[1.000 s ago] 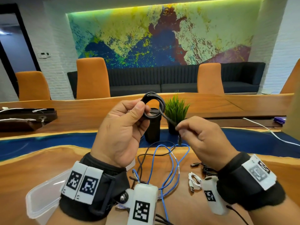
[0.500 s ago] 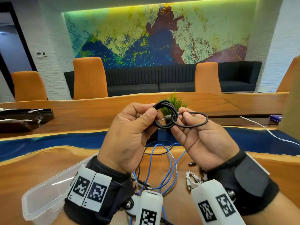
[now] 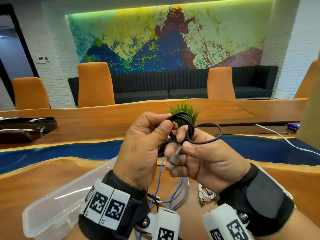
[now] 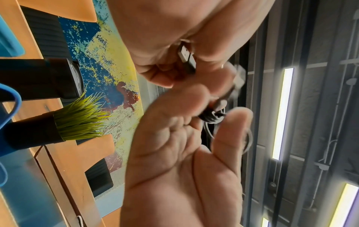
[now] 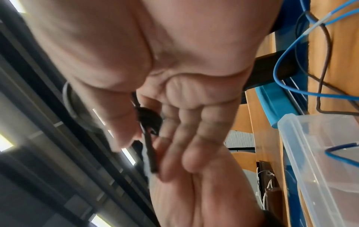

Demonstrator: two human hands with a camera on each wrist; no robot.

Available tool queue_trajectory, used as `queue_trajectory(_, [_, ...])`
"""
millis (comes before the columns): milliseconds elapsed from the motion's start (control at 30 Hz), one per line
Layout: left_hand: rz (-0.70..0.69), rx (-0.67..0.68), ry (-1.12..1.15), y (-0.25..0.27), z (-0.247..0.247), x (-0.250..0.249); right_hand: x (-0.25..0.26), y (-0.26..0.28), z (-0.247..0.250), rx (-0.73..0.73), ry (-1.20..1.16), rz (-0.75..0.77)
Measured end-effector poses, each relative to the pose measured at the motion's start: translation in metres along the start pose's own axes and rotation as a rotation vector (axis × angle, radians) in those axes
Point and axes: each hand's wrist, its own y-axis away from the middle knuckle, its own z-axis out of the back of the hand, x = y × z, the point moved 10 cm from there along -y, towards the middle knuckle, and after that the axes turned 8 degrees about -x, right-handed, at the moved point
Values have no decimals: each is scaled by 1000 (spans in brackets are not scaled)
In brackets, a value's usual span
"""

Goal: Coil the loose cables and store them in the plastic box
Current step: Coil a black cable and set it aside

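Observation:
My left hand (image 3: 170,130) grips a black cable (image 3: 183,122) wound into a small coil, held up above the table. My right hand (image 3: 183,142) pinches the same cable where it crosses the coil. One wider loop (image 3: 220,134) sticks out to the right, and a grey plug (image 3: 173,160) points down past my right fingers. The left wrist view shows the coil (image 4: 211,116) by my thumb and a USB plug (image 4: 187,59) in the right hand. The clear plastic box (image 3: 52,213) stands open at lower left. A blue cable (image 3: 174,193) and a white cable (image 3: 206,194) lie loose on the table.
A potted grass plant (image 3: 185,110) stands just behind the hands. A long white cable (image 3: 284,139) runs across the table at right, near a purple object (image 3: 293,126). A dark tray (image 3: 26,129) with cables sits far left. Orange chairs line the far side.
My right hand carried the free end up to the coil as a new loop and now pinches it there, plug pointing down. Both hands have come closer together.

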Motion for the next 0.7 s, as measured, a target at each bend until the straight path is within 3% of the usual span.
queue_trajectory(133, [-41,-37,107,-3,4,-9,0,-4,22,-171,50,7])
queue_trajectory(300, [51,10,171,5,-9,-10,-32,-9,52,-302,900,-92])
queue_trajectory(433, [127,53,112,16,-24,6,5,-6,70,-524,1123,74])
queue_trajectory(500, [64,102,-39,18,-30,4,34,1,71,-598,1131,194])
queue_trajectory(633, [-49,162,-309,21,-33,1,77,18,81,-776,831,343])
queue_trajectory(700, [-107,146,-413,19,-30,-1,91,25,75,-783,754,385])
